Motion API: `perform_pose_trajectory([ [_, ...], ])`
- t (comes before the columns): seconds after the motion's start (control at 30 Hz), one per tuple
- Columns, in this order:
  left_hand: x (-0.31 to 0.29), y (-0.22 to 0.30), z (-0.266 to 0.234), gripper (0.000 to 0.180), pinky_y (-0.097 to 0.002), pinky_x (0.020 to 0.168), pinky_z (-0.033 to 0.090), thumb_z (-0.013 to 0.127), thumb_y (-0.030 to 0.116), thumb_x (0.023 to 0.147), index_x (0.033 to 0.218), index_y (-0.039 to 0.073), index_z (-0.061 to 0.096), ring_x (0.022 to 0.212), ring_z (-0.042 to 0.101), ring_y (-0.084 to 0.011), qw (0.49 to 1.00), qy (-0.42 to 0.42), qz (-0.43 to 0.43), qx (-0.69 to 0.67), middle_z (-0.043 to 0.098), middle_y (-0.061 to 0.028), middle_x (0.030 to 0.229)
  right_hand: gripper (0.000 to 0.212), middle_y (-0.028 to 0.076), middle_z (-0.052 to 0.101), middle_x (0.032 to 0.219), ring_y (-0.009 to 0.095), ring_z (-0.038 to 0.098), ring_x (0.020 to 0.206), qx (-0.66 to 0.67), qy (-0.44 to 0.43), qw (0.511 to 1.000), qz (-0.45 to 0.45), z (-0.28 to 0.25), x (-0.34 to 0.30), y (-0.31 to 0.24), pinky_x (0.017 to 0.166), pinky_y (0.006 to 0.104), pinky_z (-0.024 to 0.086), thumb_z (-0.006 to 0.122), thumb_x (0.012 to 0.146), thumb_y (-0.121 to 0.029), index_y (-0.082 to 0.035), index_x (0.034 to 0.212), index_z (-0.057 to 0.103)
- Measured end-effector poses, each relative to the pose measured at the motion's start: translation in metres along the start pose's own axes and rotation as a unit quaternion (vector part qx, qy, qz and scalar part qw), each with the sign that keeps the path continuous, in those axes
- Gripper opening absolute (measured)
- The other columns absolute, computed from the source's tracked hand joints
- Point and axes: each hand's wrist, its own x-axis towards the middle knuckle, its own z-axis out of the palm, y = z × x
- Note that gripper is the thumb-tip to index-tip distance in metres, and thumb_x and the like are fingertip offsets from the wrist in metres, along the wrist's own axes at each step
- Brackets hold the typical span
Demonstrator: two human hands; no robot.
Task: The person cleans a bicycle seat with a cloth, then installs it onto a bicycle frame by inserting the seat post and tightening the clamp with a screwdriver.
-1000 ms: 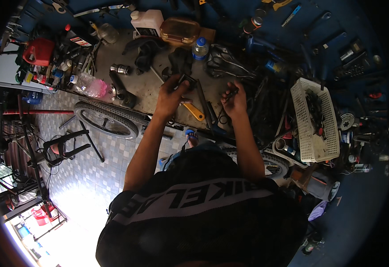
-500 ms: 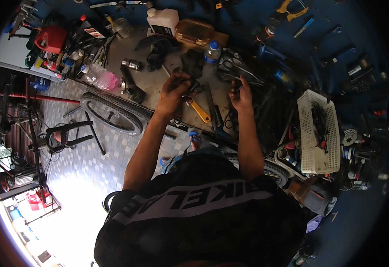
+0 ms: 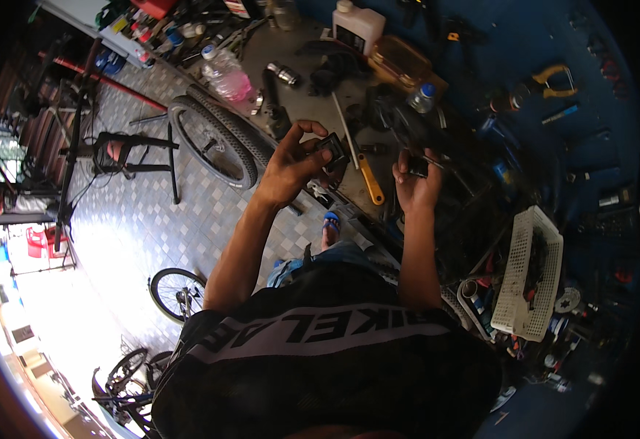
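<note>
My left hand point(image 3: 288, 170) is closed on a small dark squarish part point(image 3: 335, 149), with the thumb across its face; its exact kind I cannot tell. My right hand point(image 3: 417, 192) is raised at the right with its fingers curled round a small black piece point(image 3: 416, 167), too dark to name. Between the hands, a yellow-handled tool point(image 3: 370, 181) lies on the workbench point(image 3: 313, 99). A long thin metal rod point(image 3: 344, 126) lies beside it, close to the left hand's part.
Beyond the hands stand a pink-filled bottle point(image 3: 232, 82), a white jug point(image 3: 357, 28), an amber box point(image 3: 400, 58) and a blue-capped bottle point(image 3: 422, 96). A white basket point(image 3: 521, 272) sits at right. Bicycle wheels point(image 3: 212, 143) lean at the bench's left edge.
The view has swung left, so bench items appear farther right. My left hand has turned, bringing the dark part into plain sight. My right hand's fingers have curled in.
</note>
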Motion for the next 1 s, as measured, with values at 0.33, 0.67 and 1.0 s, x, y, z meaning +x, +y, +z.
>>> perform_pose_trajectory([
  [0.33,-0.157,0.020,-0.031,0.031,-0.0252,0.062,0.050,0.068,0.003,0.094,0.118,0.004,0.047,0.075,0.060,-0.0096,0.987,0.076,0.129,0.063,0.063,-0.0052,0.099,0.038,0.003,0.066,0.088,0.018,0.057,0.072,0.080,-0.005,0.955,0.285,0.143,-0.054,0.140,0.058,0.0314,0.048,0.046,0.106,-0.044,-0.009,0.106,0.062],
  [0.67,-0.383,-0.002,-0.043,0.023,-0.0258,0.067,0.052,0.071,0.002,0.090,0.110,0.001,0.059,0.083,0.062,-0.0103,0.859,0.394,0.151,0.289,0.059,-0.0063,0.108,0.034,0.000,0.057,0.077,0.017,0.057,0.069,0.000,-0.078,0.895,0.439,0.242,-0.239,0.263,0.064,0.0354,0.051,0.045,0.106,-0.044,-0.013,0.099,0.057],
  [1.0,-0.521,-0.032,-0.026,0.032,-0.0322,0.064,0.058,0.075,0.009,0.085,0.116,0.009,0.069,0.086,0.068,-0.0222,0.687,0.553,0.114,0.458,0.052,-0.0151,0.127,0.023,-0.001,0.050,0.075,0.013,0.054,0.064,-0.086,-0.120,0.838,0.525,0.270,-0.367,0.331,0.053,0.0299,0.046,0.048,0.106,-0.038,-0.016,0.109,0.054],
])
